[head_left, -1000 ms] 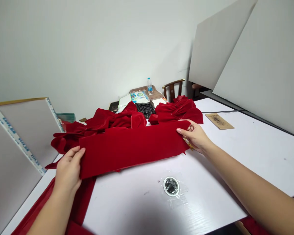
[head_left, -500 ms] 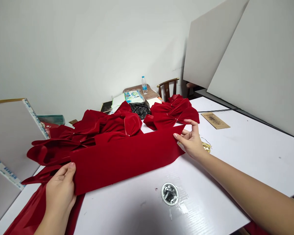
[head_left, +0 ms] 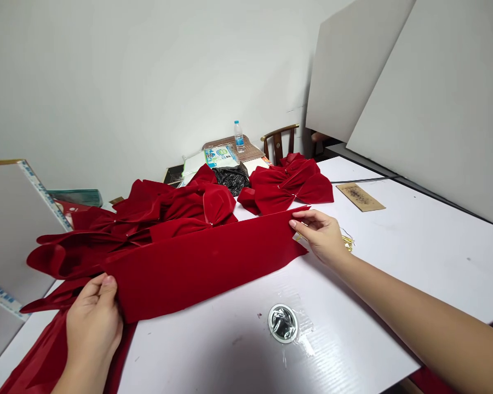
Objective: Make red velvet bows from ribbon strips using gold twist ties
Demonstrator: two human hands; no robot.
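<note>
Between my two hands a strip of red velvet-like fabric (head_left: 213, 262) is stretched out above the white table (head_left: 205, 350). My left hand (head_left: 94, 317) pinches its left end between thumb and fingers. My right hand (head_left: 318, 232) grips the right end near the upper corner, and that end shows a notched edge. Just behind the strip lie several gathered red fabric bows (head_left: 193, 205), with small pale ties at their middles. More bows (head_left: 290, 186) are heaped at the back right. Gold twist ties (head_left: 348, 242) lie beyond my right wrist, partly hidden by it.
A round cable hole (head_left: 283, 323) under clear tape sits near the table's front. A brown cardboard piece (head_left: 360, 197) lies to the right. Farther back are a black plastic bag (head_left: 232, 178), a water bottle (head_left: 239, 138) and a wooden chair (head_left: 279, 143). White boards (head_left: 439, 93) lean at right.
My left hand has shifted slightly left, keeping hold of the fabric strip. My right fingers have folded closer together on their end. The whole view has moved a little.
</note>
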